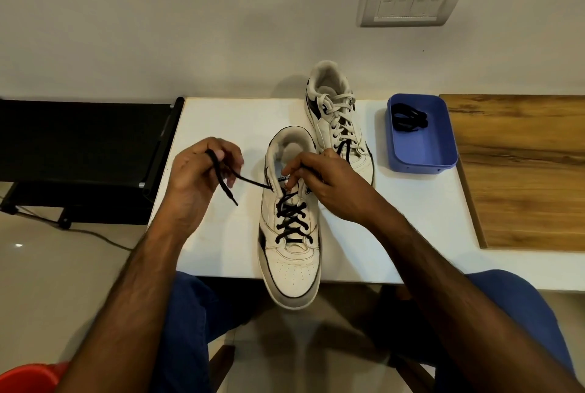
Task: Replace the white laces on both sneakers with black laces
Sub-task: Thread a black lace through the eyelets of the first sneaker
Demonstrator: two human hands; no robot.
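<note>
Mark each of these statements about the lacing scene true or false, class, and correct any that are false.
1. The near sneaker is laced with a black lace. True.
2. The far sneaker has no laces. False: it still carries white laces.
3. The blue tray holds a bundled black lace. True.
4. The left hand lies flat on the white table. False: it is raised and grips one end of the black lace.
5. The right hand pinches the other end of the lace near the near sneaker's top eyelets. True.
6. The blue tray sits left of both sneakers. False: it sits to their right.
</note>
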